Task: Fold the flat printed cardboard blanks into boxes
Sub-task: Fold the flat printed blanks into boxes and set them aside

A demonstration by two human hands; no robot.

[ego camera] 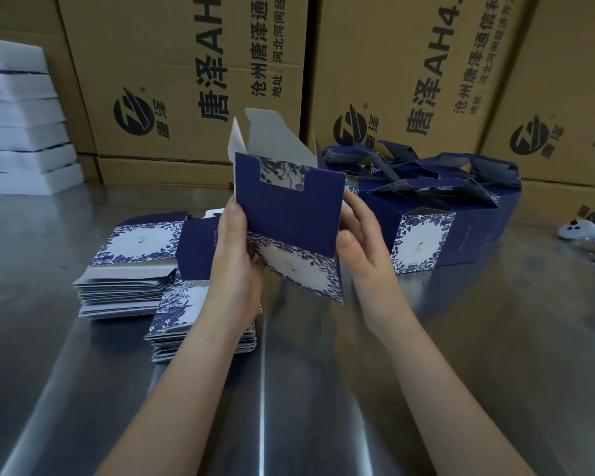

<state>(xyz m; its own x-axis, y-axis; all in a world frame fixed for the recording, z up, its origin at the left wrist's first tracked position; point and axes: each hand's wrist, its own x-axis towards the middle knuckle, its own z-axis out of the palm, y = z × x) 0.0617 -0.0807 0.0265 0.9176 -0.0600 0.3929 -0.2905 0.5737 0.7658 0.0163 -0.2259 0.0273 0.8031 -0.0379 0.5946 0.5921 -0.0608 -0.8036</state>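
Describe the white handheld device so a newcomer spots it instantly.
Follow the steel table to its far right edge, past the folded blue boxes. The white controller lies there; alone among printed cardboard, it is smooth white plastic with dark round buttons.

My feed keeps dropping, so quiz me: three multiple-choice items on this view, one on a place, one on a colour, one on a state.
1. Where do the folded boxes stand?
A. right of the hands
B. left of the hands
C. on the white foam stack

2. What colour is the panel of the blank facing the camera?
A. red
B. dark blue
C. green

3. How is the blank held?
A. flat on the table
B. by the left hand only
C. off the table, between the left hand and right hand

Answers: 1 A, they cluster at right. 2 B, dark blue with white floral edges. 3 C, both hands grip its sides.
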